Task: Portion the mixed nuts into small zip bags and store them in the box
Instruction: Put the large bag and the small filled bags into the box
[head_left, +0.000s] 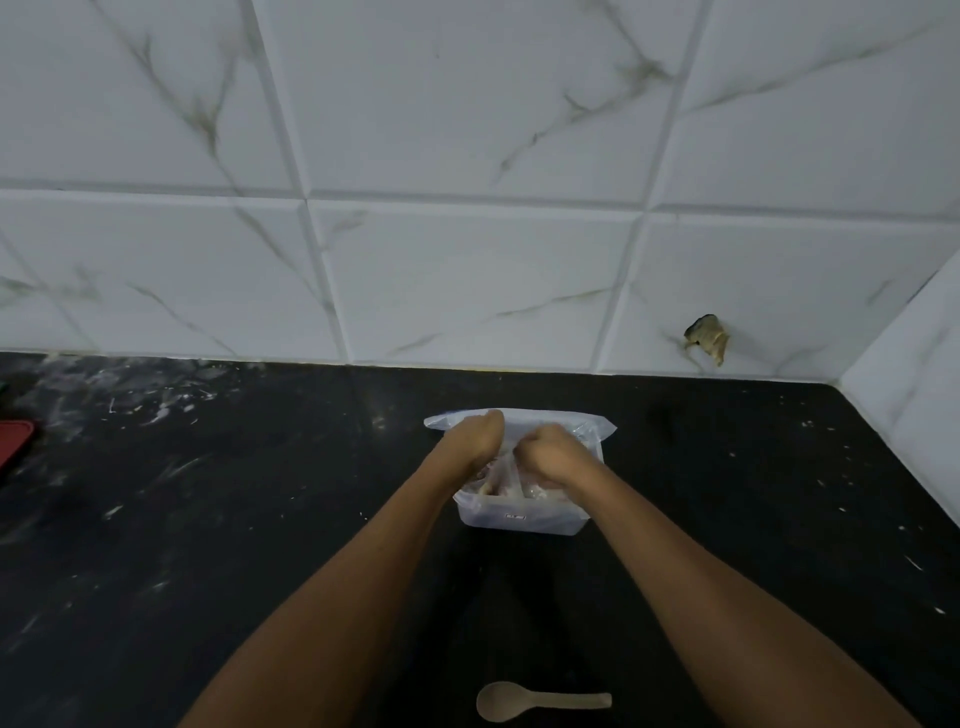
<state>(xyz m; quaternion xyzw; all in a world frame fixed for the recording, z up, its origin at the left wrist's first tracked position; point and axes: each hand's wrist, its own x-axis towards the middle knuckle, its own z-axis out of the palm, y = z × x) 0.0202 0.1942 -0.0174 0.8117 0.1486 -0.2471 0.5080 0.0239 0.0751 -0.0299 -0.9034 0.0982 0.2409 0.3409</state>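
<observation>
While both hands (470, 439) (553, 457) pinch the bag (587, 428) over the box (519, 519), a slipped grip could spill nuts beside the box.

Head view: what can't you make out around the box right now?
- Box contents: hidden by both hands and bags.
- Left hand and right hand fingertips: buried in the zip bag.
- Box label: too small to read.
- Red object: cut off by the left edge.

Dim, flat light — soft blur, wide-angle bowing at edges
</observation>
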